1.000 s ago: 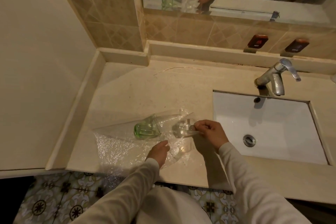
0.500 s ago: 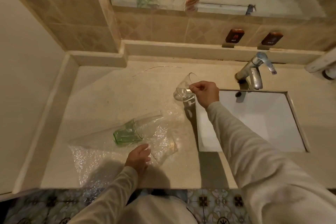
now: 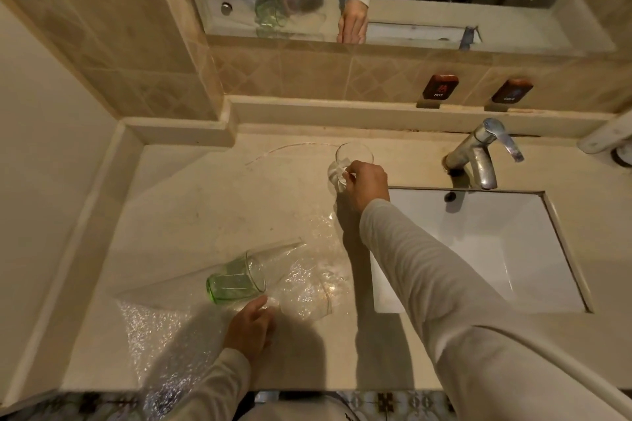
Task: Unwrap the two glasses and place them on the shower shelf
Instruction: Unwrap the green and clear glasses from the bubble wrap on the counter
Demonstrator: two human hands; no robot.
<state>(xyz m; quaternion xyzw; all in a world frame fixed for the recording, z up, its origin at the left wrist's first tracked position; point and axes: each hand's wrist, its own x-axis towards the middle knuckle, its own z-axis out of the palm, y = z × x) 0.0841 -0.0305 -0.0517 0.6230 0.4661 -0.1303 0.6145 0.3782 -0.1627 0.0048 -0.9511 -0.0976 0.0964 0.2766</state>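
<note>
Right hand (image 3: 366,184) round glass (image 3: 349,161), near ledge (image 3: 342,113)

We read "HOT" in white on the left dark-red plaque (image 3: 440,86) above the bench; the right plaque (image 3: 512,91) seemingly said "COLD", though its lettering was blurred.

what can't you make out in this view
- Head view: base of the clear glass, covered by the right hand.
- Head view: fingertips of the left hand, hidden by its own back; grip on the bubble wrap unclear.
- Head view: white object, cut off by the right edge.
</note>
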